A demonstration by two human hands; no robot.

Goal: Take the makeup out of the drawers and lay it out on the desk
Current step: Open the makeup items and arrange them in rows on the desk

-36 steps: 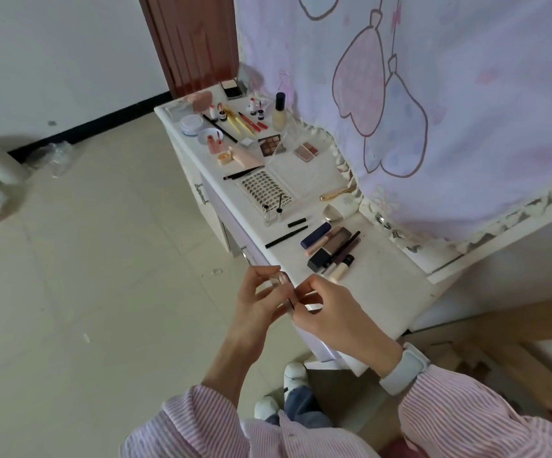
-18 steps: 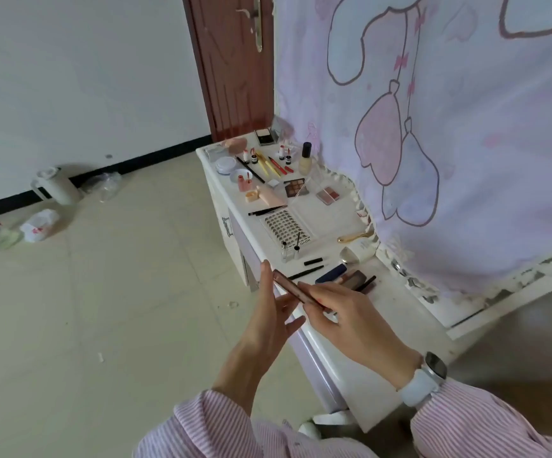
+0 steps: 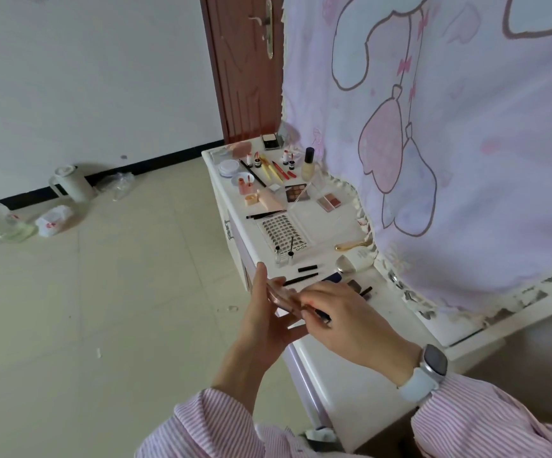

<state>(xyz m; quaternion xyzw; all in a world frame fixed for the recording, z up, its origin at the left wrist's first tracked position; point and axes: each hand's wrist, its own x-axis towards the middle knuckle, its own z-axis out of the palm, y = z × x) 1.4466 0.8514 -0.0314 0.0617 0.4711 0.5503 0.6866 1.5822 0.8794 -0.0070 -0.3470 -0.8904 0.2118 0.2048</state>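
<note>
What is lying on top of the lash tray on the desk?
On the lash tray, rows of dark lash clusters show, and a thin black wand stands at its near edge. What lies under the tray is hidden.

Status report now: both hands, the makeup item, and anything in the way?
Left hand and right hand both grip a slim pink makeup case above the desk front edge. Near desk surface looks bare; laid-out makeup lies beyond.

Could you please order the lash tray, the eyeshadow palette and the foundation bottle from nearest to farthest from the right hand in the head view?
From the right hand:
1. Lash tray, mid-desk.
2. Eyeshadow palette, beyond it.
3. Foundation bottle, far end by the curtain.
</note>
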